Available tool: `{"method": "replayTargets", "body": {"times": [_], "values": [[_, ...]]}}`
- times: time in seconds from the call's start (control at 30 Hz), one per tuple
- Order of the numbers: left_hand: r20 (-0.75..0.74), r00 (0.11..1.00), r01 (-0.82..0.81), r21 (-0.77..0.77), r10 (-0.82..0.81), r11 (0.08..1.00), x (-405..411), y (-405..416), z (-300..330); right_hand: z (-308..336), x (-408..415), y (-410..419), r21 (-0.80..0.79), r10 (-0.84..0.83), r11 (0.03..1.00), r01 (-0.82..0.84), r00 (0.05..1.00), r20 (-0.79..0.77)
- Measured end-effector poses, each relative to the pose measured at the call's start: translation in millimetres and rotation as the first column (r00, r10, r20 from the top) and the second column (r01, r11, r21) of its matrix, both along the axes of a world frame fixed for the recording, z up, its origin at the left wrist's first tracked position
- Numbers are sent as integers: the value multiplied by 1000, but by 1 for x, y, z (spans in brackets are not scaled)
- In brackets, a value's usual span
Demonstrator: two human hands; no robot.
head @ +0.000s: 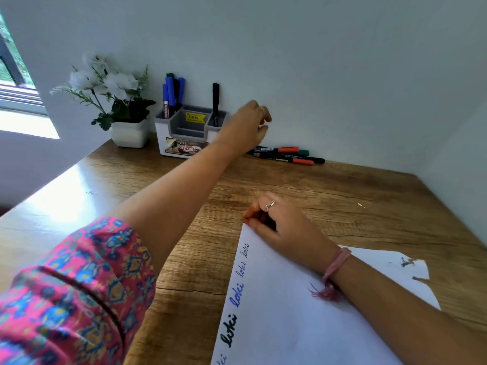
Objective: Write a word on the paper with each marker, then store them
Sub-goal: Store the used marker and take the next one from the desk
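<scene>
Paper [303, 325] w/ 5 words; 4 markers [287, 155] lying, 1 black marker [215, 104] stored.

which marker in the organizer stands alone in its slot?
The black marker in the organizer's right-hand compartment, upright and alone. The blue markers crowd together in the left compartment.

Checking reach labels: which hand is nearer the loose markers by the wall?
Left. The left hand hovers just above and left of the loose markers; the right hand rests on the paper, well short of them.
</scene>
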State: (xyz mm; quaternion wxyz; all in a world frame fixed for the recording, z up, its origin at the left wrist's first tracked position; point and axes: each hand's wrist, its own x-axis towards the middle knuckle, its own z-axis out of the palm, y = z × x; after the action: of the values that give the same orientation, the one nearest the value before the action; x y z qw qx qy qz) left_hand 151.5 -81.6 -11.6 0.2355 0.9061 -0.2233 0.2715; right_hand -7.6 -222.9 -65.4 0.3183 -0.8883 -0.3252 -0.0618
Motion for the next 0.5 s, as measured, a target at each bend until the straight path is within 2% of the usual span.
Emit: {"method": "replayTargets", "body": {"times": [0.13, 0.27, 0.5], "values": [[-249, 960, -64, 236, 124, 970, 10, -10, -21, -1, 1, 0, -6, 3, 1000, -3, 1000, 8], [-278, 938, -65, 442, 206, 895, 12, -5, -32, -2, 3, -1, 1, 12, 1000, -12, 1000, 7], [-260, 931, -114, 463, 257, 879, 11, 0, -30, -3, 3, 0, 16, 22, 1000, -22, 1000, 1]]}}
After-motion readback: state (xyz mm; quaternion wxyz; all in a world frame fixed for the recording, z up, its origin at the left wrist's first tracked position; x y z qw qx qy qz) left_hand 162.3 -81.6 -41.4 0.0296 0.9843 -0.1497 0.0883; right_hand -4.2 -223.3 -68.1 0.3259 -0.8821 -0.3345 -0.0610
